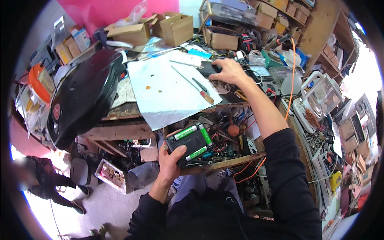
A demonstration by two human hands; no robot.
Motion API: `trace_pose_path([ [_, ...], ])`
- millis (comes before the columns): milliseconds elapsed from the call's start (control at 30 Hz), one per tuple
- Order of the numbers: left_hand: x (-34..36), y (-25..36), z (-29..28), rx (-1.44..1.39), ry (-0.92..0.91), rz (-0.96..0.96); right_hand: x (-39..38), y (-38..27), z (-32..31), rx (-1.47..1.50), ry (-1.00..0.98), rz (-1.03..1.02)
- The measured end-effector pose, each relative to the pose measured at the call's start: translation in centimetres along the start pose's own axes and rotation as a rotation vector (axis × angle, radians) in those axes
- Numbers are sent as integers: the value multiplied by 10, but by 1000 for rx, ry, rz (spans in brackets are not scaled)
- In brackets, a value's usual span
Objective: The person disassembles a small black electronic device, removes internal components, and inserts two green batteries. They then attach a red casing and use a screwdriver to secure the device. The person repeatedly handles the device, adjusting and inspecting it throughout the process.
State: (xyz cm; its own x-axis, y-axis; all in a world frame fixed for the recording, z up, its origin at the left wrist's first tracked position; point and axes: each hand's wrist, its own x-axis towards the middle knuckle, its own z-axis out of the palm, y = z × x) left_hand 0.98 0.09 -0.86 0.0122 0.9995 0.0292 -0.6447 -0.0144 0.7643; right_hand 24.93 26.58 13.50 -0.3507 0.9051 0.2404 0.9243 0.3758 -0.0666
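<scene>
My left hand (171,162) holds a black battery-powered device (190,145) above the open drawer, thumb across its face. Green cylindrical batteries (197,153) sit along the edges of its casing. My right hand (231,72) reaches over the far right of the white sheet, thumb and fingers around the edge of a black flat piece (207,69); its far side is partly hidden. On the white sheet (154,96) lie a screwdriver (206,97) with a wooden handle, a slim black tool (199,84) and a few small brown bits.
The open drawer (224,163) below the bench is full of tools and wires. A large black shell (88,92) stands at the left. An orange cable (294,76) hangs at the right. Cardboard boxes (174,30) line the back. Another person (48,176) is at the lower left.
</scene>
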Motion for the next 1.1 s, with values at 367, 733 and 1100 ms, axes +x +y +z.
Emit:
trace_pose_path([
  [367, 4, 0, -3, -217, 2, -149, -126, -39, -65, 746, -79, -542],
  [733, -1, 7, -1, -217, -22, -174, -192, -51, -39, 516, -131, -543],
  [1100, -3, 13, 1, -136, -65, -208, -197, -73, -31, 400, -98, -682],
])
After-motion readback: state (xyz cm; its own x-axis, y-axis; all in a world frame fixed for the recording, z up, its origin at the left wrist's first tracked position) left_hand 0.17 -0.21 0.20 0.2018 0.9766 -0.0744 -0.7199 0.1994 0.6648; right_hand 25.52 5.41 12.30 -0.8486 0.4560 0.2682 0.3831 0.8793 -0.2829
